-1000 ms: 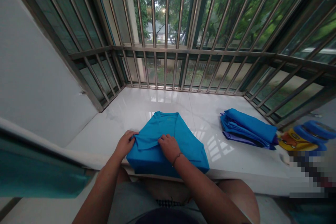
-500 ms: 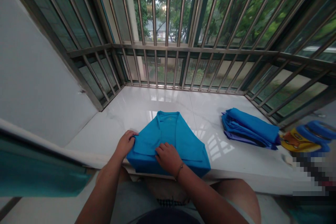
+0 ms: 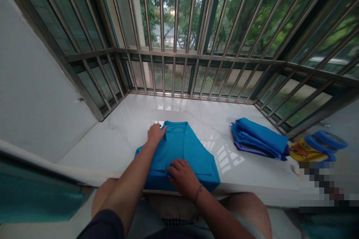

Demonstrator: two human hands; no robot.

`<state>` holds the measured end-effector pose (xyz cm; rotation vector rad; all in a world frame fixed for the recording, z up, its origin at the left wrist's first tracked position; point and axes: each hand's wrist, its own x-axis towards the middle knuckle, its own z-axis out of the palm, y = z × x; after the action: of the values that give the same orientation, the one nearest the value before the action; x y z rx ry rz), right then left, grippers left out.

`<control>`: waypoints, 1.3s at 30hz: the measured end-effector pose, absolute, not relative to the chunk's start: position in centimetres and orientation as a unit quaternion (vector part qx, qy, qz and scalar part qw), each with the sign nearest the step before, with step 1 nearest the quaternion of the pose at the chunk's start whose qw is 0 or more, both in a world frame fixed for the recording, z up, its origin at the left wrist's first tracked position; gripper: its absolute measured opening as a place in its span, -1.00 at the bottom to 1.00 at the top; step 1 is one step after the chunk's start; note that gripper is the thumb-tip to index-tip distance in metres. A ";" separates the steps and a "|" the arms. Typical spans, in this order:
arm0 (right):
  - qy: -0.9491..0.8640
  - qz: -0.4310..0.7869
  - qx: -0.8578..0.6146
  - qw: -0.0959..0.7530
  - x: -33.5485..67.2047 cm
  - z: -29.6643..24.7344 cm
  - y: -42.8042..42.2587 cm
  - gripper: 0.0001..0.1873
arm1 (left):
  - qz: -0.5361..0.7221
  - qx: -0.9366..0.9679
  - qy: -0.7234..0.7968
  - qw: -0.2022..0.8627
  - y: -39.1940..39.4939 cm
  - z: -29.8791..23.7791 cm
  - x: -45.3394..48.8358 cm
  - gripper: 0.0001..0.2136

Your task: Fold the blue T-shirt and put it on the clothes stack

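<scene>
A bright blue shirt lies partly folded on the white ledge, its neckline facing the window and its lower end by the front edge. At the left side of the neckline, my left hand is closed on the cloth, thumb against the collar edge. My left forearm covers much of the shirt's left side. Lower down, near the middle of the shirt, my right hand has its fingers curled onto the fabric at a fold. The thumb tip points left, and the fingertips are partly hidden.
To the right, a stack of folded blue and purple clothes sits on the ledge. Beyond it is a blue and yellow container. Metal window bars enclose the far side. A teal cloth hangs at lower left.
My left hand has moved from the shirt's left edge up and right to the neckline. My right hand stays at the middle fold. The view has shifted slightly.
</scene>
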<state>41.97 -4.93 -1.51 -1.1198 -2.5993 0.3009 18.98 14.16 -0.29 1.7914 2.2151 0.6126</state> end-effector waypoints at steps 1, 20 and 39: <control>-0.899 0.099 -0.396 0.157 42.4 -1.8 -4.8 -0.68 | 0.201 0.600 0.766 0.114 15.1 -0.3 19.7 -0.58; -0.884 0.143 -0.415 0.161 44.9 -1.9 -4.4 -0.51 | 0.144 0.723 0.673 0.054 15.7 -2.5 22.3 -0.46; -0.884 0.161 -0.407 0.165 45.0 -2.3 -4.3 -0.48 | 0.156 0.598 0.781 0.086 18.9 -0.6 21.9 -0.66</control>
<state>44.99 -4.26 -2.32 -1.1584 -2.5180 0.4593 21.86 18.89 -0.60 1.7819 2.3285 0.4651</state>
